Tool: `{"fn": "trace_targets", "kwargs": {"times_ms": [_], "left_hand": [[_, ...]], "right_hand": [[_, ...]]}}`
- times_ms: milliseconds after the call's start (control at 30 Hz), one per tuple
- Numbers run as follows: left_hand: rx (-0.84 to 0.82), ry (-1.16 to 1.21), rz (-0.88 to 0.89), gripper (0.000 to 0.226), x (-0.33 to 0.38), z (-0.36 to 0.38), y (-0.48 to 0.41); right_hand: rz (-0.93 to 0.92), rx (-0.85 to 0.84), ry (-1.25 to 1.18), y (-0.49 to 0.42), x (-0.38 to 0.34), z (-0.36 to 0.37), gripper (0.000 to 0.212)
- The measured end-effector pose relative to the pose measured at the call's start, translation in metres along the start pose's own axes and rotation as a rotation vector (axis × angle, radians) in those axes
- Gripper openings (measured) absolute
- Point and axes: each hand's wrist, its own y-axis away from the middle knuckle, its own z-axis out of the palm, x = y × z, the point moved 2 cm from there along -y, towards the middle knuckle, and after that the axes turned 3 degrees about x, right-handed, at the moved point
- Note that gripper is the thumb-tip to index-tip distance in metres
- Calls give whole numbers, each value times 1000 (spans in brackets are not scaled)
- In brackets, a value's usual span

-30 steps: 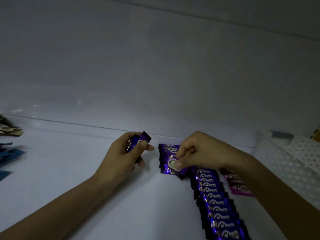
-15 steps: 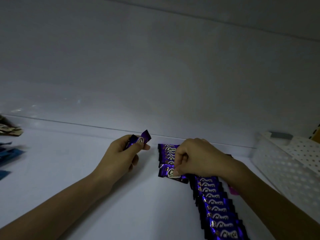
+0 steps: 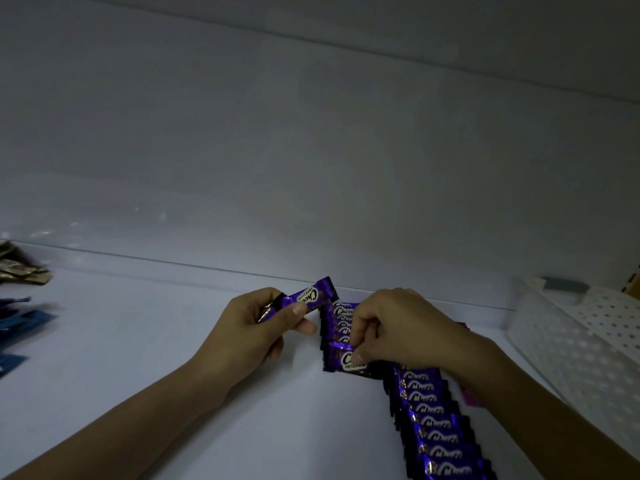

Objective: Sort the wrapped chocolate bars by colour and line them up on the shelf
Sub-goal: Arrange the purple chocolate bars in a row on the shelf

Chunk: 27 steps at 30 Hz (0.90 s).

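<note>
Far left of the purple row point(image 3: 433, 420): blue wrappers point(image 3: 20, 323). Same side, level with the row's far end: brownish wrappers point(image 3: 20, 273), blurred, possibly another colour group.

Just left of the row's far end: left hand point(image 3: 249, 337), thumb and fingers curled round a spare purple bar point(image 3: 304, 296), held clear of the shelf point(image 3: 138, 375).

At the row's bend: right hand point(image 3: 398, 330), fingertips pinching the skewed bar point(image 3: 341, 360), which lies flat and touches the row.

Right of the row, mostly hidden under the wrist: pink bars point(image 3: 469, 398). Further right: white perforated basket point(image 3: 571, 358).

Handling, as judged: light, stiff core, slick crinkly foil. Likely to skate and nudge neighbours. Best pinched by the long edges at mid-length, not the crimped ends.

Room: open shelf left of the row. Back wall close behind its far end. Basket crowding the right side.
</note>
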Motion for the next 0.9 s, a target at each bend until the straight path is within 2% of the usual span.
{"fn": "trace_targets", "kwargs": {"times_ms": [100, 167, 200, 267, 367, 533, 633, 700, 767, 833, 900], "left_hand": [[-14, -3, 47, 9, 1, -1, 0], [-36, 17, 72, 9, 3, 0, 0], [-55, 37, 75, 14, 4, 1, 1], [-99, 87, 50, 28, 5, 3, 3], [-124, 116, 13, 34, 5, 6, 4], [-82, 105, 152, 29, 8, 6, 2], [-110, 116, 131, 29, 6, 8, 4], [-125, 75, 177, 26, 5, 10, 7], [-51, -152, 352, 16, 6, 8, 9], [98, -567, 672, 7, 14, -1, 11], [142, -872, 977, 6, 24, -7, 13]], "right_hand": [[51, 2, -103, 2, 3, -13, 50], [72, -12, -276, 4, 3, -18, 61], [66, -30, -367, 5, 0, -17, 59], [16, 3, -511, 4, -10, -9, 39], [-25, 192, -712, 3, -23, 5, 8], [67, 259, -989, 5, -24, 12, 6], [89, 220, -1054, 5, -23, 13, 9], [66, 178, -1069, 5, -23, 15, 13], [39, 136, -1083, 5, -24, 14, 24], [25, 95, -1120, 4, -23, 11, 39], [14, 69, -1148, 2, -20, 7, 41]]}}
